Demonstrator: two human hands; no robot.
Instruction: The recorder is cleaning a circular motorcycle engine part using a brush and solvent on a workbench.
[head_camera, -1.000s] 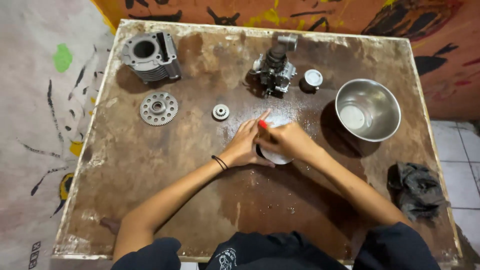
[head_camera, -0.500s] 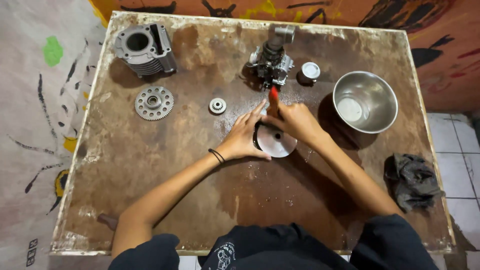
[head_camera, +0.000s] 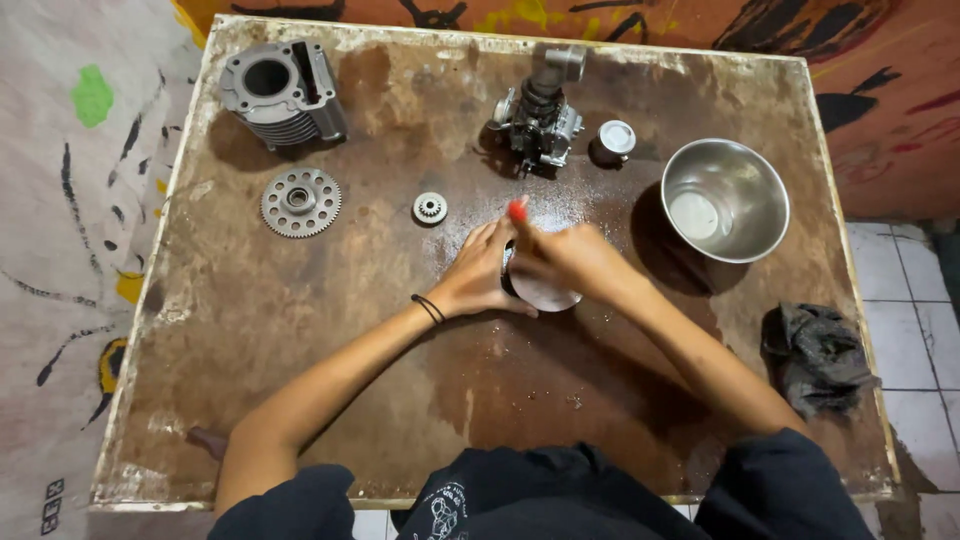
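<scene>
Midway, seemingly: left hand (head_camera: 485, 272) steadying round metal part (head_camera: 545, 292) on table (head_camera: 300, 330), right hand (head_camera: 570, 262) gripping red-tipped tool (head_camera: 518, 213) against it, gears (head_camera: 300, 202) and bowl (head_camera: 770, 185) untouched.

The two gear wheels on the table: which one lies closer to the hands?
The small gear, just beyond the left hand. The large toothed wheel lies farther left, below the finned cylinder.
</scene>
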